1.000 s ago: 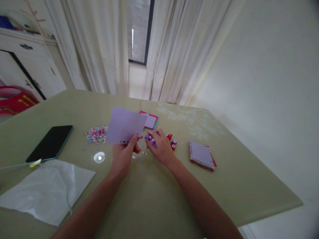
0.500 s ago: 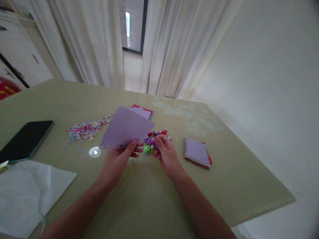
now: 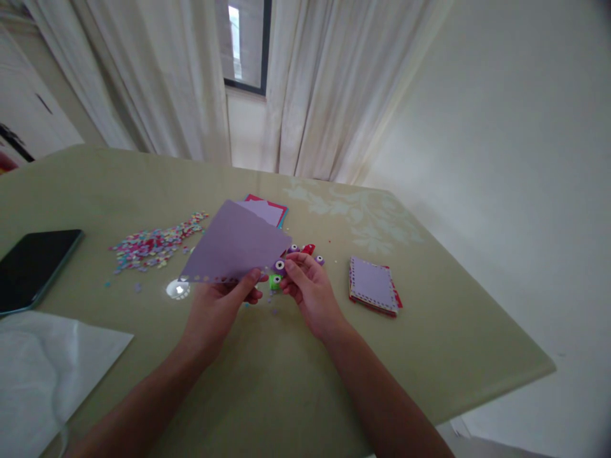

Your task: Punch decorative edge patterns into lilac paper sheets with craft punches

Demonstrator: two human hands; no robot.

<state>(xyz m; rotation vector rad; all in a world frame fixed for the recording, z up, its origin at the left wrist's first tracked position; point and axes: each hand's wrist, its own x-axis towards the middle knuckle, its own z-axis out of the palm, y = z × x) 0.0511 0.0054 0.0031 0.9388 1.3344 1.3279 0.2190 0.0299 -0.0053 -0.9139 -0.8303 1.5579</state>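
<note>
My left hand point(image 3: 220, 304) pinches the lower edge of a lilac paper card point(image 3: 236, 245) with small holes punched along that edge, and holds it tilted above the table. My right hand point(image 3: 309, 289) is closed on a small purple craft punch point(image 3: 279, 266) right at the card's near corner. A green punch point(image 3: 275, 282) lies just below it on the table. More small punches, red point(image 3: 309, 249) and purple point(image 3: 319, 259), lie beyond my right fingers.
A stack of punched cards point(image 3: 373, 294) lies to the right. Another card pile point(image 3: 265, 210) sits behind the held card. Coloured paper confetti point(image 3: 153, 242) is scattered left, with a black phone point(image 3: 33, 267) and a white sheet point(image 3: 45, 372) further left on the green table point(image 3: 286, 394).
My right hand picked a purple punch from the pile and brought it to the card's corner. The card tilted and shifted slightly left. The view turned to the right.
</note>
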